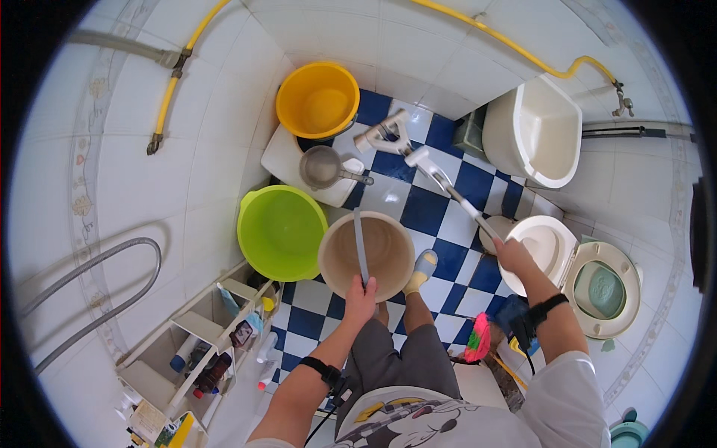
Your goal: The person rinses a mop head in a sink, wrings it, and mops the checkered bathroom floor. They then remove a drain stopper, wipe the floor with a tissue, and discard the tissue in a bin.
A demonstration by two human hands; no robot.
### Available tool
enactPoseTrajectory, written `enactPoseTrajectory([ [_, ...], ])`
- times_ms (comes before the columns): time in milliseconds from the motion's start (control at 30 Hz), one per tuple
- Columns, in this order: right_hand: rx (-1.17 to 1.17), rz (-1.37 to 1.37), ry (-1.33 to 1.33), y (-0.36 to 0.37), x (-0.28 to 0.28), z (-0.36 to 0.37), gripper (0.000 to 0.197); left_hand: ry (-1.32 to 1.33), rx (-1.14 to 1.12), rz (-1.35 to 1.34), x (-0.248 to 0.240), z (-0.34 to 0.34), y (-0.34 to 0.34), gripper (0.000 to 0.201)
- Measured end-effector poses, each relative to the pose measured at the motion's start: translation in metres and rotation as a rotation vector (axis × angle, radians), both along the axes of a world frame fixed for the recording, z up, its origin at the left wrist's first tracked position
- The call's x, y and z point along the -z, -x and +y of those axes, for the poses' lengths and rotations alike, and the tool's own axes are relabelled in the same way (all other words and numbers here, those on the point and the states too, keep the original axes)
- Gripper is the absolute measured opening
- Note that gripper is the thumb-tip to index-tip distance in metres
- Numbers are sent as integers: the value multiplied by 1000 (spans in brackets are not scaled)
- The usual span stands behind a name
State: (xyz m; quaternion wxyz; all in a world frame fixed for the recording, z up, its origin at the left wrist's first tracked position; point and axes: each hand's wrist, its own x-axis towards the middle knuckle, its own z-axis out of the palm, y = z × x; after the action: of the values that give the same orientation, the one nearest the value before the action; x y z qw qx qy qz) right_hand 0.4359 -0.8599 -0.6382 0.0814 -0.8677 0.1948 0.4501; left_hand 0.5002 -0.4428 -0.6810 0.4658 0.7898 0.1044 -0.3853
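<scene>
My right hand (513, 254) is closed around the handle of a mop-like tool (457, 196), whose pole slants up and left to a pale, blurred frame-shaped head (385, 133) over the blue-and-white floor tiles. In my left hand (361, 299) is the lower end of a long, narrow grey strip (361, 243). This strip rises across the opening of a round beige bucket (398, 257), which stands just in front of my legs. My left fingers close on the strip beside the bucket's near rim. What the strip belongs to, I cannot make out.
Left of the bucket sits a green basin (280, 231). Beyond it are a grey dipper (321, 167), a white stool-like slab (280, 159) and a yellow bucket (317, 101). A white tub (534, 127) and toilet (627, 295) stand right; a shelf (205, 328) lines the left wall.
</scene>
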Motion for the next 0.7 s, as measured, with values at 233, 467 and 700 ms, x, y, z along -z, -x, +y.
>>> enactPoseTrajectory([
  [233,213,63,18,180,-68,-51,54,-87,25,10,-6,-73,-15,32],
  [467,607,54,71,228,-115,-46,58,-71,-149,3,-12,-161,-58,37],
  [700,784,-134,83,225,-89,-29,58,65,-383,239,-19,-238,-131,21],
])
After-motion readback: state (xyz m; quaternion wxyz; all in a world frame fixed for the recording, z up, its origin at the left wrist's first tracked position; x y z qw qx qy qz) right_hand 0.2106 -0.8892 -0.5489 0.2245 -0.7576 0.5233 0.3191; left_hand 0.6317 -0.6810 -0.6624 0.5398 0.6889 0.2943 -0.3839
